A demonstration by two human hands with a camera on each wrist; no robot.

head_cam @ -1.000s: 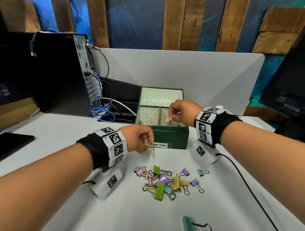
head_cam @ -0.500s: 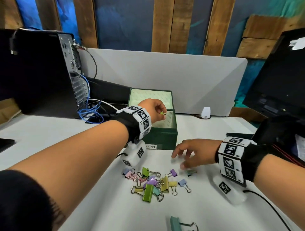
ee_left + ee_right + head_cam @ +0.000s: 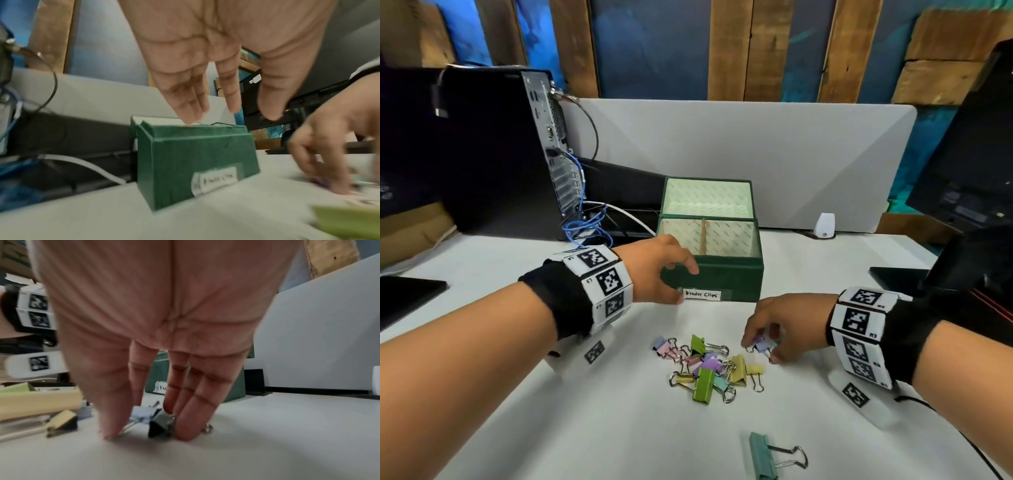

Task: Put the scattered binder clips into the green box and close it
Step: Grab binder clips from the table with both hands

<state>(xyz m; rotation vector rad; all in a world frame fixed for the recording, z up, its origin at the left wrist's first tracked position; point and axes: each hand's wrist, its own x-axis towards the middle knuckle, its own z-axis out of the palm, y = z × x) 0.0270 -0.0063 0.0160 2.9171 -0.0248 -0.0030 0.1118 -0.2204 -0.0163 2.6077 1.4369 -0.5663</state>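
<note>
The green box stands open mid-table, lid upright behind it, labelled "Binder Clips". My left hand hovers at its front left corner, fingers straight and holding nothing. A pile of coloured binder clips lies in front of the box. My right hand is down at the pile's right edge. Its thumb and fingers pinch two small binder clips against the table; one looks purple. A large teal clip lies alone near the front edge.
A black computer tower with blue cables stands at the back left. A grey divider runs behind the box and a monitor is at the right. A small white device sits by the divider. A black cable trails from my right wrist.
My left hand came back from over the box to its front left corner, and the green clip it held is gone. My right hand closed on small clips by the pile.
</note>
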